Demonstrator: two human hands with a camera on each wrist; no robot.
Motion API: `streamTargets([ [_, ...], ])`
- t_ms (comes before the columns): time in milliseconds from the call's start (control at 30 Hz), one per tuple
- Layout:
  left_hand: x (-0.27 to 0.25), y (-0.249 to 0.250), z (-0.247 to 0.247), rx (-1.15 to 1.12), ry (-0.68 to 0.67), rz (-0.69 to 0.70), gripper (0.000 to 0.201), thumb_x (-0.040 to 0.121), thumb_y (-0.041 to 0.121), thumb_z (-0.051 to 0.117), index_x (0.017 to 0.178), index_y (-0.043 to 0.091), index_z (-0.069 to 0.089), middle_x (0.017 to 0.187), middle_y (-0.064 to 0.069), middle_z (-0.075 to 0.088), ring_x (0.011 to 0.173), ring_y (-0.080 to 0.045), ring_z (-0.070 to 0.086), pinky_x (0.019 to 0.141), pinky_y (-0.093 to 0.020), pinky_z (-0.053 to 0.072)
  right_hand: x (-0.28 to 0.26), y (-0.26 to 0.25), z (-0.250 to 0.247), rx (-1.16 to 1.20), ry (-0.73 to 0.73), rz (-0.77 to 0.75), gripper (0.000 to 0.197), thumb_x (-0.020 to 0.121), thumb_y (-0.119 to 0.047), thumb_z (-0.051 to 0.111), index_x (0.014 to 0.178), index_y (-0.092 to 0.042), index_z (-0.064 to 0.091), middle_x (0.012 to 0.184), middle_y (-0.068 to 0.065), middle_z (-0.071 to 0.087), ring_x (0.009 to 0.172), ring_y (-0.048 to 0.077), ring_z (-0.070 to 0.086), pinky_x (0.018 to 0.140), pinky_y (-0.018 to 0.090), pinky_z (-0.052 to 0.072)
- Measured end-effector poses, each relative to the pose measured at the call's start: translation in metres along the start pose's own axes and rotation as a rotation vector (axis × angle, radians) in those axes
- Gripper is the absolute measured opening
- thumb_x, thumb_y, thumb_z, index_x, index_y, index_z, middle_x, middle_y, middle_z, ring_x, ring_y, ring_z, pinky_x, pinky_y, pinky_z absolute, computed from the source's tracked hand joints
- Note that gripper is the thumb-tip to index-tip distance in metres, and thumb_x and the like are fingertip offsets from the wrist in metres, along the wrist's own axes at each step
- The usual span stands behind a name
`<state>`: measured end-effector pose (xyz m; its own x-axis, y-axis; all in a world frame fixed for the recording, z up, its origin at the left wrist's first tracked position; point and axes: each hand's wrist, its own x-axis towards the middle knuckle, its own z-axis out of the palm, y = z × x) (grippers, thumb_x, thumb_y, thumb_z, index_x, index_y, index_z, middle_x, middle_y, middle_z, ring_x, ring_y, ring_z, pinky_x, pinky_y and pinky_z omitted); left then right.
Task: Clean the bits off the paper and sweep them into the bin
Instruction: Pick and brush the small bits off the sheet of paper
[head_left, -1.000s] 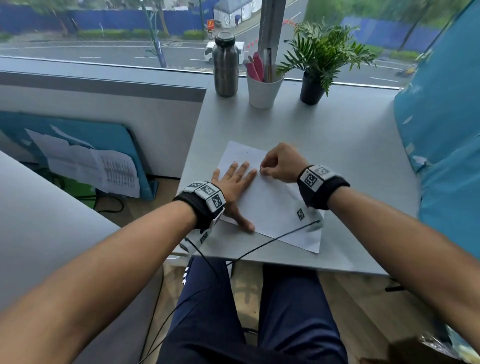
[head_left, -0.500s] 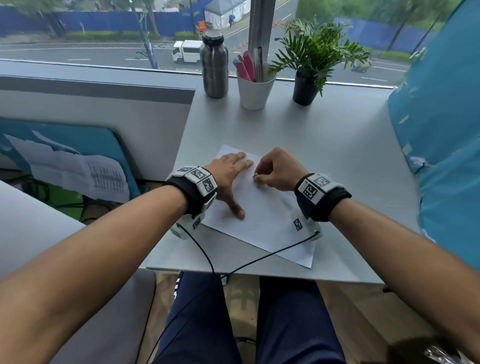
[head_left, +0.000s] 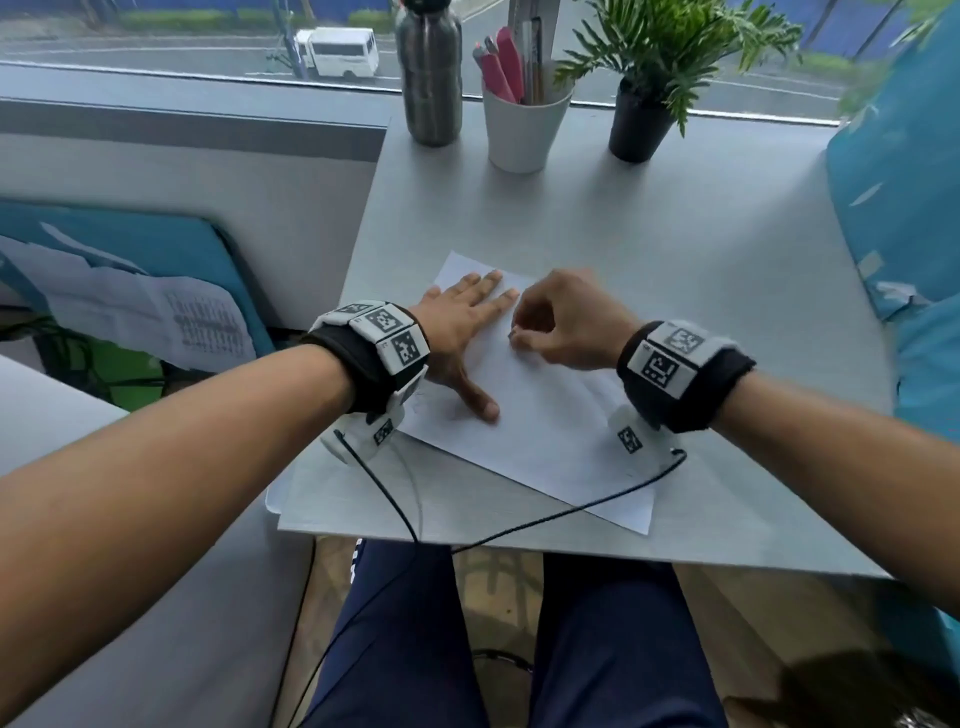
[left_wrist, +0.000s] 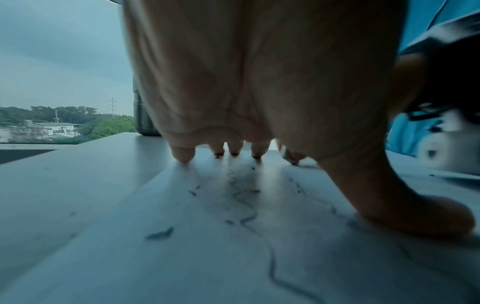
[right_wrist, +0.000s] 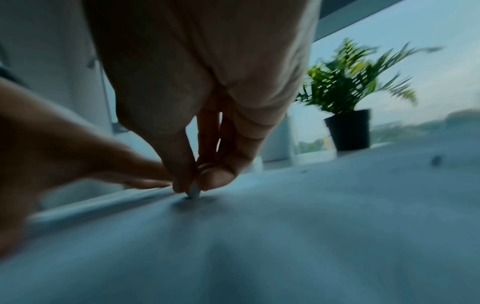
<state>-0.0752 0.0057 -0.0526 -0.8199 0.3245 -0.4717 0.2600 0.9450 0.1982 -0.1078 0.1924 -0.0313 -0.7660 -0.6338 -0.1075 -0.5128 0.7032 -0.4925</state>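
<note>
A white sheet of paper (head_left: 545, 441) lies slantwise on the grey table (head_left: 675, 234). My left hand (head_left: 462, 322) rests flat on its left part, fingers straight and spread, thumb out. The left wrist view shows dark crumbs (left_wrist: 159, 234) and a wavy pencil line on the sheet under the left hand (left_wrist: 259, 82). My right hand (head_left: 514, 338) is curled, just right of the left fingertips. Its thumb and fingers pinch a small pale eraser-like piece (right_wrist: 194, 193) whose tip touches the paper. No bin is in view.
A steel bottle (head_left: 428, 73), a white cup of pens (head_left: 522, 130) and a potted plant (head_left: 644, 104) stand at the table's far edge by the window. A blue padded thing (head_left: 909, 208) borders the right side. Black cables (head_left: 519, 525) cross the table's near edge.
My right hand has slid a little toward me along the paper with the small piece still pinched. The left hand has stayed flat on the sheet. The head view has shifted.
</note>
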Motion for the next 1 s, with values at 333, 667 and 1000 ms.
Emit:
streamTargets([
  [333, -0.003, 0.006, -0.004, 0.001, 0.000, -0.019, 0.147, 0.047, 0.072, 0.080, 0.155, 0.029, -0.010, 0.161, 0.001, -0.021, 0.148, -0.020, -0.016, 0.120, -0.049, 0.001, 0.021, 0.019, -0.014, 0.021, 0.062, 0.041, 0.011, 0.076, -0.018, 0.073, 0.080, -0.009, 0.077, 0.072, 0.005, 0.073, 0.069, 0.016, 0.069, 0.070, 0.031, 0.058],
  [667, -0.003, 0.003, -0.003, -0.013, -0.008, -0.017, 0.148, 0.044, 0.075, 0.077, 0.154, 0.029, -0.011, 0.161, 0.002, -0.021, 0.148, -0.019, -0.017, 0.120, -0.052, 0.002, 0.039, 0.027, -0.024, -0.037, 0.097, 0.019, 0.014, 0.076, -0.022, 0.075, 0.084, -0.011, 0.079, 0.076, 0.004, 0.075, 0.071, 0.018, 0.070, 0.069, 0.023, 0.054],
  [1000, -0.005, 0.006, -0.004, -0.012, -0.014, -0.021, 0.146, 0.046, 0.073, 0.078, 0.154, 0.031, -0.011, 0.160, 0.002, -0.022, 0.148, -0.019, -0.018, 0.120, -0.050, 0.000, 0.031, 0.023, -0.025, -0.044, 0.052, 0.014, 0.014, 0.076, -0.018, 0.073, 0.086, -0.010, 0.079, 0.078, 0.005, 0.074, 0.073, 0.017, 0.069, 0.058, 0.003, 0.039],
])
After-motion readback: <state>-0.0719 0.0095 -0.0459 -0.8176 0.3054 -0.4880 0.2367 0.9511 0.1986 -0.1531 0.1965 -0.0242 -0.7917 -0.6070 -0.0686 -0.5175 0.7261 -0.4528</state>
